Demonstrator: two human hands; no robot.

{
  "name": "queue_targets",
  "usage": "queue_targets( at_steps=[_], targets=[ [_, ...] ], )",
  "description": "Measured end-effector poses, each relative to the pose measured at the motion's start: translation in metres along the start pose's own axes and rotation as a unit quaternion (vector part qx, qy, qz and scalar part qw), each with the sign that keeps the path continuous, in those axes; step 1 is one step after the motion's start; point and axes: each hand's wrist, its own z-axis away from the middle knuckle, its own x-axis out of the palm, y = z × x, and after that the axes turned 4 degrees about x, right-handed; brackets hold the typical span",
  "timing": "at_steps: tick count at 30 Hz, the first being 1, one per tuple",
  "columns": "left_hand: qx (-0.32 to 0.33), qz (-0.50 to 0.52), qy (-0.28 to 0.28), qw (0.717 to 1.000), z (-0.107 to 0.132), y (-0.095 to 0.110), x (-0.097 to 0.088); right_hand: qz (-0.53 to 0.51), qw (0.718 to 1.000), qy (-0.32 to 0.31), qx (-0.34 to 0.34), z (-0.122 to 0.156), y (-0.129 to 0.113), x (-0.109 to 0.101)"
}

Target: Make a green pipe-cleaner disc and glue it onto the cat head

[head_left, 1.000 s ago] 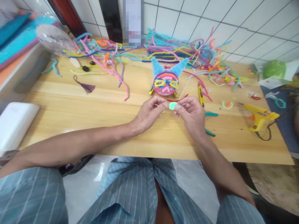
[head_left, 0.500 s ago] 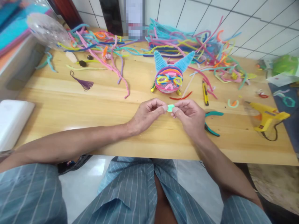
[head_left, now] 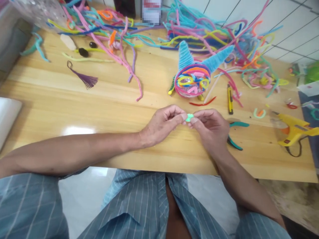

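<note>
Between my two hands is a small mint-green piece, which looks like a coiled bit of pipe cleaner. My left hand pinches its left side between thumb and forefinger. From the other side my right hand pinches it the same way. Just beyond the hands stands a mask-like craft figure with two tall blue horns, yellow-ringed eyes and a pink rim. A short red pipe cleaner lies in front of it. Teal-handled pliers rest by my right hand, partly hidden behind it.
Loose pipe cleaners are heaped along the wall. On the right lie a yellow utility knife, a small U-shaped piece and a yellow glue gun. A purple tassel lies left, near a white case at the table edge.
The view has shifted, so the table things sit differently in the picture. Both hands keep their pinch on the green piece, which appears slightly turned or bent between the fingertips.
</note>
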Motion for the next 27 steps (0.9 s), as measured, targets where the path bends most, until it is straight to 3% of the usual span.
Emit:
queue_targets(
  at_steps=[11,27],
  targets=[
    [0.011,0.015,-0.009,1.0,0.0013,-0.0052,-0.0016,-0.011,1.0,0.005,-0.026,0.0002,-0.0004,0.0011],
    [0.002,-0.008,-0.011,1.0,0.0024,-0.0041,-0.0032,0.008,1.0,0.009,-0.013,0.0023,0.0003,0.0003]
  ],
)
